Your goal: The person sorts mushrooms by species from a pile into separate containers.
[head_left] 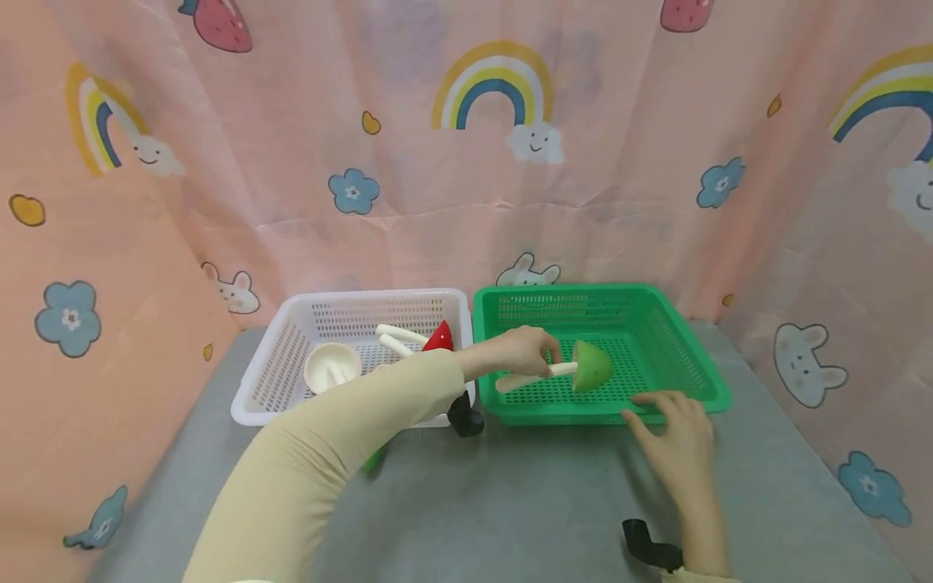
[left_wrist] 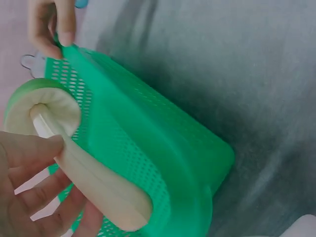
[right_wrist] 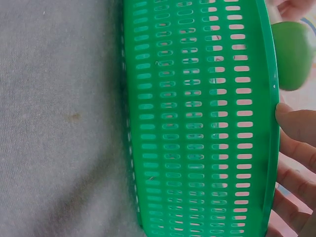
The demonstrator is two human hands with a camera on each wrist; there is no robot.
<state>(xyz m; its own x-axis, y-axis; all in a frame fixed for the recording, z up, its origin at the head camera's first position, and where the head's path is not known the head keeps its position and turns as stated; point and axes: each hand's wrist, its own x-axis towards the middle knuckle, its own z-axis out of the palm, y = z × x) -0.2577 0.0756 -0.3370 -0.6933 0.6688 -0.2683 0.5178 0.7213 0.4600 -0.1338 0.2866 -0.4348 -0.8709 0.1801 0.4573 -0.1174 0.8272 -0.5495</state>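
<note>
Left hand [head_left: 519, 350] reaches across from the white basket [head_left: 271, 380] side and pinches the cream stem of a green-capped toy mushroom [head_left: 589, 366], holding it over the floor of the green basket [head_left: 685, 340]. The cap is tilted on its side, stem pointing back toward the left hand. The left wrist view shows the fingers [left_wrist: 29, 148] curled round the stem, cream underside of the cap facing the camera; whether the cap already touches the mesh cannot be told. Right hand [head_left: 674, 437] lies flat with fingers straight, tips on the near rim of the green basket, holding nothing, apparently steadying it. The right wrist view shows those fingertips [right_wrist: 296, 123] against the rim.

The white basket just beside it holds a cream cap [head_left: 331, 366], loose white stems [head_left: 399, 332] and a red cap [head_left: 440, 338]. Both baskets sit on a grey surface [head_left: 510, 502] before a pink patterned curtain [head_left: 437, 162].

Step in hand looks like placing: the mushroom moved from the white basket into the green one. The next move likely calls for lowering it to the mesh, loosening the pinch, and pulling the arm back without dragging the basket wall.
</note>
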